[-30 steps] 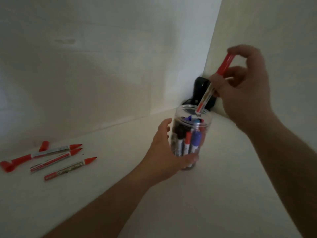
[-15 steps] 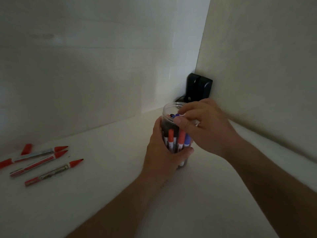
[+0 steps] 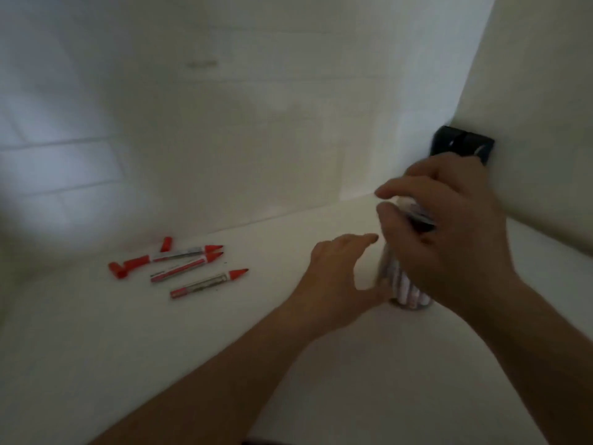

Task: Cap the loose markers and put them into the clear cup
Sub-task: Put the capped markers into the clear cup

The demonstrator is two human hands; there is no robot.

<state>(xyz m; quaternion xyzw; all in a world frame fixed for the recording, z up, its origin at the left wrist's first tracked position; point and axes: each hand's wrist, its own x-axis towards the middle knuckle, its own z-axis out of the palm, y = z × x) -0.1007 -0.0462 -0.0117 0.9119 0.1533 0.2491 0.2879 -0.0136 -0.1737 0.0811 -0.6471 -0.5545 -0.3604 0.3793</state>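
The clear cup [image 3: 406,284] stands on the white surface [image 3: 224,348] at right of centre in the frame, packed with capped markers [image 3: 402,289] standing upright in it, though motion blur smears their colours. My right hand [image 3: 449,239] lies over the cup's mouth and right side, fingers curled around its upper part, grasping it; most of the rim is hidden under my fingers. My left hand [image 3: 337,277] is just left of the cup, fingers loose and stretched toward it, holding nothing; I cannot tell whether its fingertips touch the glass.

Well apart, at left of centre, three loose markers [image 3: 189,269] lie nearly parallel on the surface, their red tips pointing to the right. The upper one touches the middle one near the tips; the lower one lies a little apart. A red cap [image 3: 117,270] lies at their left end, another red cap [image 3: 166,244] just above them.

A black object [image 3: 462,146] sits in the wall corner at upper right, behind my right hand.
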